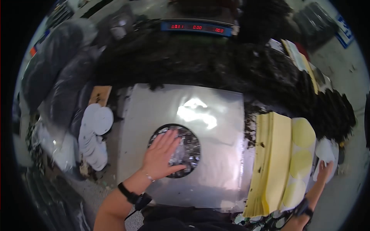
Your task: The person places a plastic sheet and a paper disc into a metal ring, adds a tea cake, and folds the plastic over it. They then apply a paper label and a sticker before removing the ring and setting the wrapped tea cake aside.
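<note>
My left hand (163, 152) lies flat with its fingers spread on a round dark disc (191, 148) covered in shiny clear film. The disc rests on a smooth metal plate (216, 165) in front of me. Out at the far right, my right hand (325, 170) has its fingers closed on the lower edge of a white sheet-like piece (325, 149). Between the plate and that hand stand a stack of yellow sheets (278, 161) and a strip with round yellow labels (302, 163).
Behind the plate spreads a dark heap (185, 61), below a display with red digits (196, 27). White round pieces (92, 142) overlap at the left, near a small wooden block (101, 94). Filled plastic bags (69, 84) lie at the far left.
</note>
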`<state>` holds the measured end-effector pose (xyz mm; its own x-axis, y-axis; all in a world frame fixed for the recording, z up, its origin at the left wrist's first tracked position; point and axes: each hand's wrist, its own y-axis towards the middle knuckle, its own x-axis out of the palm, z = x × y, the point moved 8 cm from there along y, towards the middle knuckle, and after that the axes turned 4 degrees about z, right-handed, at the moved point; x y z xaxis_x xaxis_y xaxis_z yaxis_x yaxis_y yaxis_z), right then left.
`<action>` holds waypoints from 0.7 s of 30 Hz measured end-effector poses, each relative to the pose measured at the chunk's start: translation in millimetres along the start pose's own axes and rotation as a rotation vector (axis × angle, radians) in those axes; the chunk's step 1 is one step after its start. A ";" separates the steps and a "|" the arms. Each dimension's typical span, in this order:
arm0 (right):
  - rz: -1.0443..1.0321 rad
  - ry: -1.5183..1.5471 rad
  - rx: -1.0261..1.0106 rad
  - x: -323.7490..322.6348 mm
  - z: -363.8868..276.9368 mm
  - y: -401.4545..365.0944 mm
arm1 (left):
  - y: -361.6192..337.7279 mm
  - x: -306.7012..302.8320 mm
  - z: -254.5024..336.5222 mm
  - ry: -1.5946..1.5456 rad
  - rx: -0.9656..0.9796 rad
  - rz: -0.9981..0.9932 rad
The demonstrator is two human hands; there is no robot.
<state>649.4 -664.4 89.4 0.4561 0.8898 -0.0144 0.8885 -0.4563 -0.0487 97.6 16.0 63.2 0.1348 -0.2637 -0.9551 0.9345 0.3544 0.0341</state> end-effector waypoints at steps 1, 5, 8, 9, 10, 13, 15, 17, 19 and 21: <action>-0.125 -0.012 -0.057 45.6 -26.3 -83.1 | -0.3 -2.3 -0.2 -0.009 0.015 0.031; -0.779 -0.342 -0.538 197.9 -16.9 -433.2 | -4.3 4.1 -3.6 -0.029 0.035 0.086; -1.368 -0.570 -0.951 257.0 10.2 -656.5 | -8.2 15.6 -9.6 -0.013 0.027 0.064; -1.426 -0.601 -0.955 262.5 27.8 -680.8 | -9.7 26.6 -20.6 -0.296 -0.126 0.025; -1.485 -0.632 -0.958 267.4 45.6 -705.1 | -13.0 39.2 -29.1 -0.583 -0.284 -0.016; -1.535 -0.828 -0.990 277.3 45.0 -716.3 | -8.9 4.6 -14.0 -0.168 -0.025 0.122; -1.559 -0.927 -1.016 283.0 32.3 -714.1 | -10.9 11.9 -15.9 -0.246 -0.042 0.104; -1.593 -0.897 -0.912 303.7 18.1 -715.9 | -10.1 18.8 -20.4 -0.275 -0.039 0.136; -1.673 -0.747 -0.963 350.9 55.9 -726.4 | -9.6 19.4 -32.5 -0.542 -0.197 0.064; -1.741 -0.582 -0.991 352.8 70.8 -739.3 | -19.9 26.5 -44.4 -0.830 -0.303 -0.058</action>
<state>149.9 -12.6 49.6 -0.5822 0.1097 -0.8056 0.0898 0.9935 0.0703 67.9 41.8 24.1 0.3956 -0.8128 -0.4277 0.8355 0.5118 -0.1999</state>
